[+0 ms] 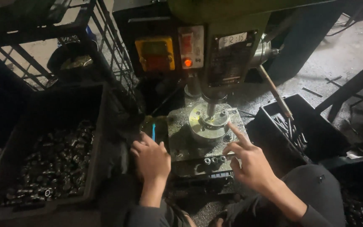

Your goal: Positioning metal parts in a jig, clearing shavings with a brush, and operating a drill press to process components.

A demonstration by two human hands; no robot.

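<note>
The right hand (252,162) pointed one finger, others curled and holding nothing, at the round holder (209,122), best kept clear of the drill (211,108), while the left hand (151,157) rested with fingers bent and holding nothing.

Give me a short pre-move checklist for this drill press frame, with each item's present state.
1. Right hand clear of the spindle: not ok, its index finger points close to the round fixture.
2. Left hand off the fixture: ok, it rests at the table's left edge.
3. Small parts lined up on the table front: ok.
4. Crate of metal parts at left stocked: ok.
5. Red lamp lit: ok.
6. Spindle turning: cannot tell.
</note>
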